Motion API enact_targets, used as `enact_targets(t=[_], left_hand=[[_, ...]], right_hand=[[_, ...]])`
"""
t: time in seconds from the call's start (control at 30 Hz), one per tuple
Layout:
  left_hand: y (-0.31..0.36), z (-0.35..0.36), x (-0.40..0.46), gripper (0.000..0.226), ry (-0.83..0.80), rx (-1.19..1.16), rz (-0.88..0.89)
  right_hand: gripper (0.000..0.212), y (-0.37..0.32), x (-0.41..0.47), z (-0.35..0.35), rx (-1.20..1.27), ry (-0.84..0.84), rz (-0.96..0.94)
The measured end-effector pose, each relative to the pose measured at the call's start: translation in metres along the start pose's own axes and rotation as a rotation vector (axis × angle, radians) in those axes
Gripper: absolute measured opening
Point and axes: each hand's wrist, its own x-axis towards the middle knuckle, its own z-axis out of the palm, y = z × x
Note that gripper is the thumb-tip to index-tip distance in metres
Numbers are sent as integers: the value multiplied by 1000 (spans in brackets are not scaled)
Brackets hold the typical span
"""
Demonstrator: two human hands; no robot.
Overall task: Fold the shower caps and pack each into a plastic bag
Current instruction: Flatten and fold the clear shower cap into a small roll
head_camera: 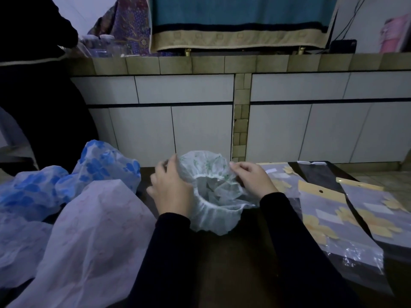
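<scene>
At centre of the dark table [222,263] we hold a white shower cap [213,196] w/ faint green print, its elastic opening facing us. Our left hand [171,187] grips the cap's side at 9 o'clock, fingers curled over its top edge; our right hand [253,178] pinches the rim at 3 o'clock. Both sleeves black. At 3 to 4 o'clock lie flat plastic bags [333,218] w/ yellow flower print & yellow header cards. At 8 to 10 o'clock sits a heap of caps [89,218], blue-flowered & pale ones. Tiled wall [200,130] at 12.
</scene>
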Motion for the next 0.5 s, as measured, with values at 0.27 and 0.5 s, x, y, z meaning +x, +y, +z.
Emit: enact_targets(t=[0.27, 0.5], left_hand=[[20, -12, -7, 55, 10, -115, 337], [11, -1, -6, 8, -74, -421, 251]], right_hand=[[16, -24, -18, 9, -4, -2, -345], [13, -10, -6, 1, -111, -135, -153]])
